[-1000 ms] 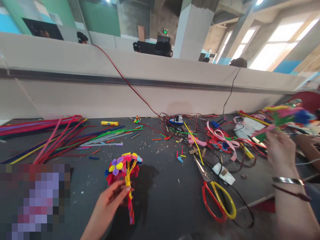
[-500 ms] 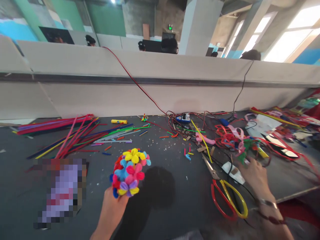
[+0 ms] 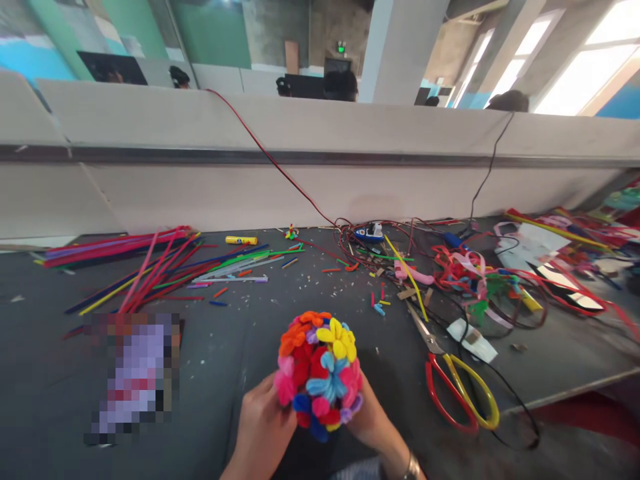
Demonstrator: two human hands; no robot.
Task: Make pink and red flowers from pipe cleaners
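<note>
A round bouquet of pipe-cleaner flowers point(image 3: 327, 377) in red, yellow, blue, pink, orange and purple is held up in front of me, low in the middle of the view. My left hand point(image 3: 265, 417) grips it from the left and below. On the other side my right hand point(image 3: 373, 410) is closed against it, with a bracelet or watch at the wrist. The blooms hide most fingertips of both hands and the stems. To the right lie large scissors point(image 3: 434, 350) with one red and one yellow handle, blades partly apart.
Loose pipe cleaners point(image 3: 150, 273) spread over the dark table's left side. A yellow tube point(image 3: 241, 241), a toy boat point(image 3: 369, 232) and tangled wires lie near the white partition point(image 3: 225, 193). Ribbons point(image 3: 460, 267) and scraps of paper lie heaped at right. A pixelated purple object point(image 3: 137, 373) is at left.
The bouquet has moved right and turned, showing other flowers. My right hand has left the ribbon pile and come to the bouquet, joining my left hand.
</note>
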